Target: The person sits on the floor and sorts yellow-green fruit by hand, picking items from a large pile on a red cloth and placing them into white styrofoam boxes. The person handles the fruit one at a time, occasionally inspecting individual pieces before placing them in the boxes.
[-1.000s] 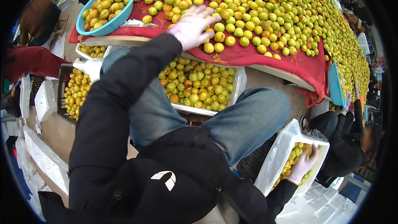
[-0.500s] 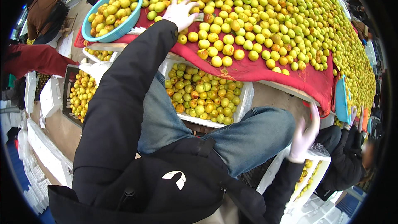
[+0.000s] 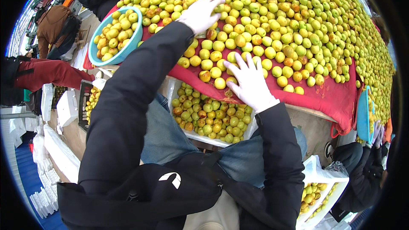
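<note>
We have both hands out over the heap of small round yellow-green fruits spread on the red cloth covering the stall top. Our left hand lies far forward, palm down on the pile, its fingertips pointing up and to the right, among fruits that run from yellow to reddish-brown. Our right hand sits much nearer to us, at the lower edge of the heap, fingers fanned wide and flat on the fruits and the cloth, closed around nothing.

Here is what matters: the fruit lies straight ahead of and beneath both palms, so neither hand has to travel. The right hand is nearer the loose fruits at the cloth's edge; the left is nearer the round turquoise plastic bowl of fruit, which stands off to its left, apart from it.

Whether the left hand has curled around a fruit, we cannot tell; its palm hides whatever lies under it. Our own black sleeves cover much of the white box of fruits below the stall edge. At lower right a white plastic bag holding more fruit is cut off by the frame, and the fisheye rim swallows the far corners.
</note>
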